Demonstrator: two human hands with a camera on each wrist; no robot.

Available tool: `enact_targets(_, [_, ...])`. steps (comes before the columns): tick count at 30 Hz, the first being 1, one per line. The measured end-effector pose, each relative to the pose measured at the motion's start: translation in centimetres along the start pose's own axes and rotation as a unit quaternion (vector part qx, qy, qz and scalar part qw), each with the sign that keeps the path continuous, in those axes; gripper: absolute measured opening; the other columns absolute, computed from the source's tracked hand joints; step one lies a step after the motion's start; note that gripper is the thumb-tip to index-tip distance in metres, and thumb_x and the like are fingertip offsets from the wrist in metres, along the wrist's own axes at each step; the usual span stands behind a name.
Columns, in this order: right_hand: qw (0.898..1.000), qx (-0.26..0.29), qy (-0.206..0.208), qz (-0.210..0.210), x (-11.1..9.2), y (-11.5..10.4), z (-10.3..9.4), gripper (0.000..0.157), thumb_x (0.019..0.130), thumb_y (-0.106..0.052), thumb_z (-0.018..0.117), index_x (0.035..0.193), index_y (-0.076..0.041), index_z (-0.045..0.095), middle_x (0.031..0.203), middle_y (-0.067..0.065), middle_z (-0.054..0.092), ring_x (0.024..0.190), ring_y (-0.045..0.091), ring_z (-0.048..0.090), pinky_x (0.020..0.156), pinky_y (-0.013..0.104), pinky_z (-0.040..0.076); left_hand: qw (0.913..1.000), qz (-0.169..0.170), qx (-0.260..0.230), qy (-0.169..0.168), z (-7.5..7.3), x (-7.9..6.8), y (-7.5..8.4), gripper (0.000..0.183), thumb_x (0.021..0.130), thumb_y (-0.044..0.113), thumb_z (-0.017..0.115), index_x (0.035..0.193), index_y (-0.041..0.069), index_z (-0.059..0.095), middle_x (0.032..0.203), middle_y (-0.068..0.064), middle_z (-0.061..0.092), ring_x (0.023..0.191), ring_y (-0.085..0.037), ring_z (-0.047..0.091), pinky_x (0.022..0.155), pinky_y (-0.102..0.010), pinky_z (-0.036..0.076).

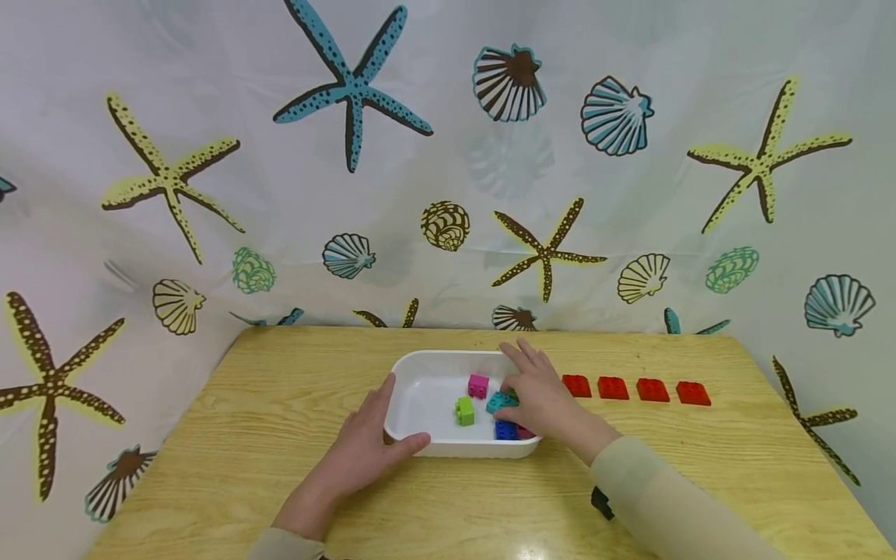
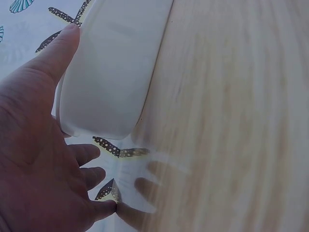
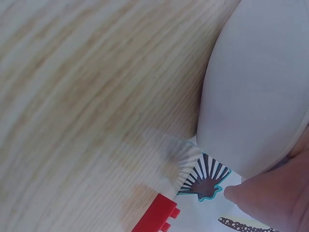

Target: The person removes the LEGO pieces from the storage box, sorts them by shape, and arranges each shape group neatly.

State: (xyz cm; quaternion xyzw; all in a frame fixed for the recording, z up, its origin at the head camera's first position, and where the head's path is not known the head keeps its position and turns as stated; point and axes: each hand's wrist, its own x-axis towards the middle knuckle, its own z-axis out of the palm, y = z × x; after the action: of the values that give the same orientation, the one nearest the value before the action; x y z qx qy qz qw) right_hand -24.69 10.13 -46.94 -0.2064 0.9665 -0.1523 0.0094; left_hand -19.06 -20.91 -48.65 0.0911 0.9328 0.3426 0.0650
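A white tray [image 1: 430,389] stands on the table with several toy building bricks in it. My left hand [image 1: 364,443] touches its left end, thumb along the front rim and fingers extended; the left wrist view shows the thumb against the tray wall. Reaching over the right side, my right hand [image 1: 539,393] pinches a teal brick [image 1: 499,402] between thumb and index finger, other fingers raised. Close to it lie a blue brick [image 1: 505,430] and a partly hidden dark pink brick [image 1: 525,434]. A pink brick [image 1: 478,386] and a lime green brick [image 1: 465,411] lie further left.
Several red bricks [image 1: 652,390] form a row on the wooden table [image 1: 280,389], right of the tray. A black object [image 1: 602,502] shows beside the right sleeve. Behind the table hangs a white curtain [image 1: 448,155] printed with starfish and shells.
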Motion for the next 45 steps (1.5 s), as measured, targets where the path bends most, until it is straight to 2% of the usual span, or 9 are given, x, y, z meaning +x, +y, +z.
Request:
enact_targets(10, [1.0, 0.024, 0.007, 0.002, -0.1, 0.3, -0.4, 0.031, 0.093, -0.039, 0.093, 0.113, -0.016, 0.087, 0.18, 0.01, 0.03, 0.169, 0.039, 0.008, 0.134, 0.06, 0.014, 1.0, -0.001, 0.004, -0.001, 0.1, 0.3, -0.1, 0.122, 0.097, 0.067, 0.077, 0.178, 0.01, 0.007, 0.18, -0.024, 0.021, 0.166, -0.05, 0.012, 0.127, -0.076, 0.013])
enact_targets(16, [0.999, 0.048, 0.013, -0.013, -0.4, -0.2, -1.3, 0.033, 0.095, -0.035, 0.091, 0.118, -0.013, 0.086, 0.178, 0.013, 0.034, 0.169, 0.041, 0.006, 0.133, 0.062, 0.014, 1.0, 0.0, 0.006, -0.005, 0.0, 0.3, 0.2, 0.122, 0.097, 0.067, 0.077, 0.178, 0.01, 0.007, 0.18, -0.025, 0.02, 0.166, -0.051, 0.012, 0.126, -0.077, 0.015])
enact_targets(21, [0.999, 0.038, 0.018, -0.024, -0.7, -0.8, -2.4, 0.034, 0.096, -0.034, 0.089, 0.122, -0.012, 0.084, 0.176, 0.015, 0.038, 0.169, 0.042, 0.009, 0.133, 0.062, 0.016, 1.0, 0.002, 0.006, -0.004, -0.1, 0.3, 0.3, 0.121, 0.097, 0.066, 0.077, 0.178, 0.009, 0.007, 0.18, -0.026, 0.02, 0.166, -0.052, 0.014, 0.126, -0.077, 0.016])
enact_targets(28, [1.0, 0.018, 0.021, -0.005, -1.9, -1.3, -4.6, 0.035, 0.098, -0.033, 0.088, 0.128, -0.016, 0.082, 0.162, 0.012, 0.056, 0.163, 0.039, 0.029, 0.129, 0.061, 0.029, 1.0, -0.005, 0.007, -0.003, -0.1, 0.1, 0.1, 0.122, 0.097, 0.066, 0.077, 0.178, 0.01, 0.006, 0.18, -0.026, 0.019, 0.165, -0.053, 0.013, 0.126, -0.078, 0.017])
enact_targets(31, [1.0, 0.021, 0.02, -0.005, -2.7, -1.0, -5.6, 0.035, 0.099, -0.032, 0.087, 0.129, -0.016, 0.082, 0.151, 0.011, 0.065, 0.152, 0.038, 0.046, 0.122, 0.059, 0.042, 1.0, -0.005, 0.007, -0.001, -0.1, 0.0, 0.0, 0.121, 0.097, 0.066, 0.077, 0.178, 0.01, 0.007, 0.18, -0.026, 0.019, 0.165, -0.052, 0.014, 0.126, -0.077, 0.017])
enact_targets(35, [0.999, 0.038, 0.033, -0.006, -4.0, -0.3, -6.5, 0.036, 0.099, -0.027, 0.087, 0.131, -0.014, 0.081, 0.136, 0.01, 0.072, 0.131, 0.036, 0.063, 0.106, 0.055, 0.057, 1.0, -0.004, 0.007, 0.001, -0.1, -0.1, -0.1, 0.122, 0.096, 0.067, 0.077, 0.178, 0.01, 0.007, 0.18, -0.026, 0.02, 0.165, -0.053, 0.013, 0.126, -0.077, 0.017])
enact_targets(39, [0.998, 0.042, 0.047, -0.001, -5.0, 0.8, -6.9, 0.037, 0.099, -0.026, 0.087, 0.133, -0.012, 0.079, 0.126, 0.006, 0.074, 0.116, 0.032, 0.07, 0.095, 0.05, 0.061, 1.0, -0.007, 0.006, -0.001, -0.1, -0.1, 0.0, 0.123, 0.096, 0.068, 0.077, 0.179, 0.01, 0.007, 0.18, -0.025, 0.021, 0.166, -0.052, 0.012, 0.126, -0.076, 0.016])
enact_targets(45, [0.997, 0.035, 0.065, 0.003, -6.6, 2.7, -7.8, 0.039, 0.099, -0.026, 0.087, 0.134, -0.011, 0.079, 0.124, 0.006, 0.074, 0.111, 0.03, 0.072, 0.091, 0.048, 0.063, 0.9999, -0.008, 0.007, 0.0, -0.2, -0.1, 0.2, 0.123, 0.096, 0.067, 0.078, 0.178, 0.01, 0.007, 0.18, -0.026, 0.021, 0.165, -0.053, 0.012, 0.126, -0.077, 0.017])
